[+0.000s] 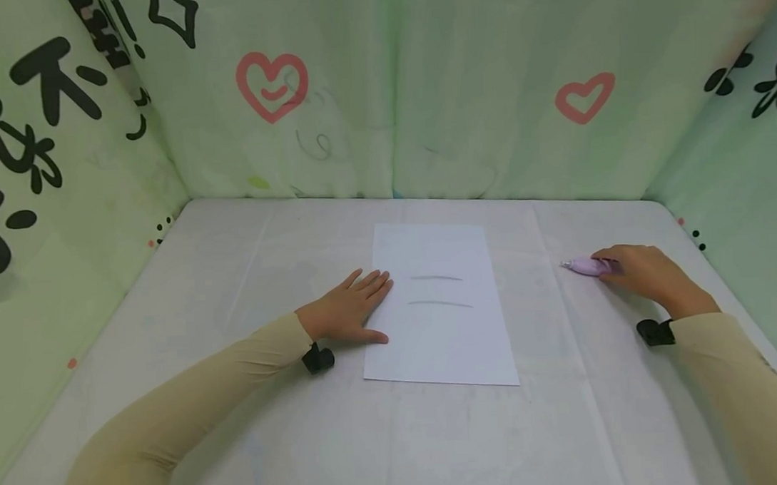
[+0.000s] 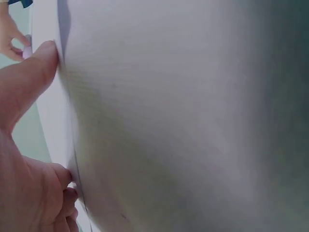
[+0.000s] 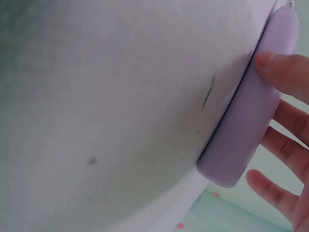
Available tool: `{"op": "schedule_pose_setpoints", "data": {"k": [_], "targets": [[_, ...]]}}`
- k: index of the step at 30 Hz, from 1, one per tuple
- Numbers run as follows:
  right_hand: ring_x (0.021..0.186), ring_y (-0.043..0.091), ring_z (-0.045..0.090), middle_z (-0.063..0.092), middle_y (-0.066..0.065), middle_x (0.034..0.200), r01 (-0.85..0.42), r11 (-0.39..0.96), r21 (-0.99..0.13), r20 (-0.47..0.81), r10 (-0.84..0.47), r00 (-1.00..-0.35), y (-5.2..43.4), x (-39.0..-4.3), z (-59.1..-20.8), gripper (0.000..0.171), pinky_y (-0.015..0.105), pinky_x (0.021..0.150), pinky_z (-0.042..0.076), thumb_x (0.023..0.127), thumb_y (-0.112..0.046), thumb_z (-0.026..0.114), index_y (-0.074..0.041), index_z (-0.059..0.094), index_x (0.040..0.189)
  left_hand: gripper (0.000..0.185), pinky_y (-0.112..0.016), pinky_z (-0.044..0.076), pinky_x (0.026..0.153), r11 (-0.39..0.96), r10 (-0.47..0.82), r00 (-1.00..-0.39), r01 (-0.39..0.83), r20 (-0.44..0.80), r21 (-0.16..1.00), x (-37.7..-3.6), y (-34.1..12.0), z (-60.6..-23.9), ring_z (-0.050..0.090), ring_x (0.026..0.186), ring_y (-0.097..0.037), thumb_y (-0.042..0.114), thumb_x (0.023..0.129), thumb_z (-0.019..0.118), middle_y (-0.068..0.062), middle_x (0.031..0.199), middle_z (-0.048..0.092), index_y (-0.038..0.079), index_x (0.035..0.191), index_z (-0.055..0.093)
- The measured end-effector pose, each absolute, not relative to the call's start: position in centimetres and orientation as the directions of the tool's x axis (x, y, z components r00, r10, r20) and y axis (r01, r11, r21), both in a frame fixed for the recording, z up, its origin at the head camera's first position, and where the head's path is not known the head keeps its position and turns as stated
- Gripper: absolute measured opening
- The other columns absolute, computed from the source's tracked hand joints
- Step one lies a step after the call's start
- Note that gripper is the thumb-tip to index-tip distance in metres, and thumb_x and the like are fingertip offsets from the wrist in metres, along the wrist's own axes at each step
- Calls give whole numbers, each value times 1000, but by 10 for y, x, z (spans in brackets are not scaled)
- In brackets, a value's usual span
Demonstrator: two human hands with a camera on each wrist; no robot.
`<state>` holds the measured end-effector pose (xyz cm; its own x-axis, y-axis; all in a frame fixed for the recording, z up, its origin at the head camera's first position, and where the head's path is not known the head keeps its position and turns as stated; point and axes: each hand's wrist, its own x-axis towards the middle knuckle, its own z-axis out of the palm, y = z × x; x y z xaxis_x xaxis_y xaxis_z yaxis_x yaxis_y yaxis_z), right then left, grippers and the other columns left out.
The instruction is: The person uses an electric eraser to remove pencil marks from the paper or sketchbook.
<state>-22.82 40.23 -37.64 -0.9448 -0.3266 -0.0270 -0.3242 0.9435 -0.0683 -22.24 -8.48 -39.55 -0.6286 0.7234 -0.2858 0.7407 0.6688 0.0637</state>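
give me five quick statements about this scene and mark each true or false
1. The left hand lies partly over the paper. True.
2. The right hand pinches a lilac tool. True.
3. The paper shows five drawn lines. False: it shows two lines.
4. The lilac tool is on the paper. False: it is off the paper, to its right.
5. A red heart with a smile inside is on the green backdrop. True.

Head view fwd/down, wrist views v. close, all share R hand [image 1: 652,277]
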Motion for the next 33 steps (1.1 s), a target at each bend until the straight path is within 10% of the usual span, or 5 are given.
{"op": "schedule_pose_setpoints", "data": {"k": [20,33], "targets": [[80,28,54,52,19,94,-405,907,-113,108,-394,-913,359,-217,-370,35,47,72,50,79,-1,66,3,54,111,96,-42,5,121,604,754,-581,797,-307,-24,-236,-88,-391,10,148,-25,67,87,45,-12,159,10,5,151,11],[86,36,60,66,19,97,-476,879,-23,106,-471,-876,322,-208,-369,32,53,72,48,85,-5,64,2,56,116,96,-42,6,121,618,742,-593,786,-312,-24,-233,-88,-395,11,148,-25,67,87,44,-12,159,10,5,151,11]]}}
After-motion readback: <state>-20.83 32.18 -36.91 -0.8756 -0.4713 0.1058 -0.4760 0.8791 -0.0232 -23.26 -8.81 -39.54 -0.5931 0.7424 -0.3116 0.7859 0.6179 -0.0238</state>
